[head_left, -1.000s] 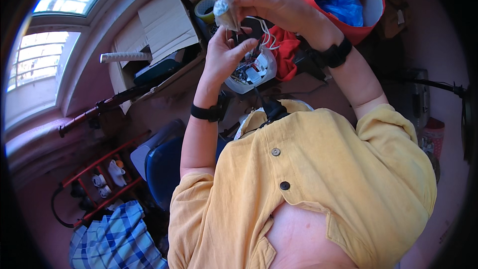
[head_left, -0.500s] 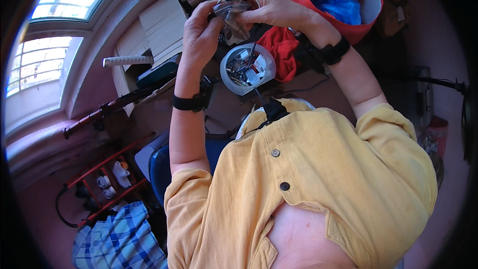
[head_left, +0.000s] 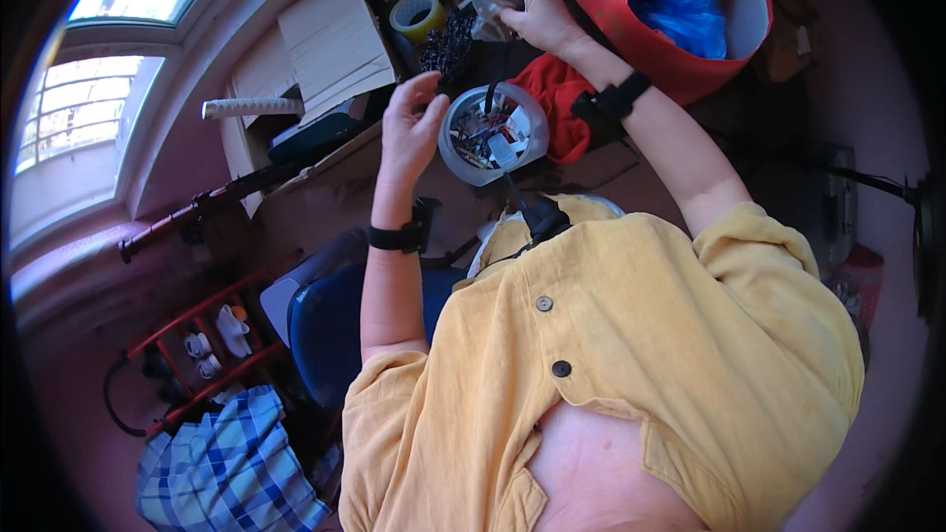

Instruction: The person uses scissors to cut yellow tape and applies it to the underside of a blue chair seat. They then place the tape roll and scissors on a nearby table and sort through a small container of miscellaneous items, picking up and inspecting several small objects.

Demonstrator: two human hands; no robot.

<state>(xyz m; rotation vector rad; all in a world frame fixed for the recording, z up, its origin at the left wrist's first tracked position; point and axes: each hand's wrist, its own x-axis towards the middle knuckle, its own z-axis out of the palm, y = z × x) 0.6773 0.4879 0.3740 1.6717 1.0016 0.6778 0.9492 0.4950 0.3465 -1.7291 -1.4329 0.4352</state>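
Note:
My right hand [head_left: 540, 18] reaches to the far side of the table, its thumb and fingers closed on a crumpled clear plastic bag [head_left: 487, 16]. What the bag contains is hard to make out. Nothing is in my left hand [head_left: 412, 126], which hovers with curved, parted fingers just left of a round translucent tub [head_left: 455, 164]. Inside the tub lie small mixed items, among them white blocks and dark bits. A dark strip [head_left: 492, 95] stands up at its far edge.
Behind my left hand are a yellow tape roll [head_left: 418, 16], a dark tangled bundle [head_left: 448, 47] and cardboard [head_left: 333, 44]. To the right, red cloth [head_left: 554, 103] lies beside the tub. A red bin [head_left: 631, 64] holding a blue plastic bag [head_left: 680, 15] stands farther right.
My left hand has let go of the clear plastic bag and drawn back toward me, beside the tub. My right hand has carried the bag away, to the far right.

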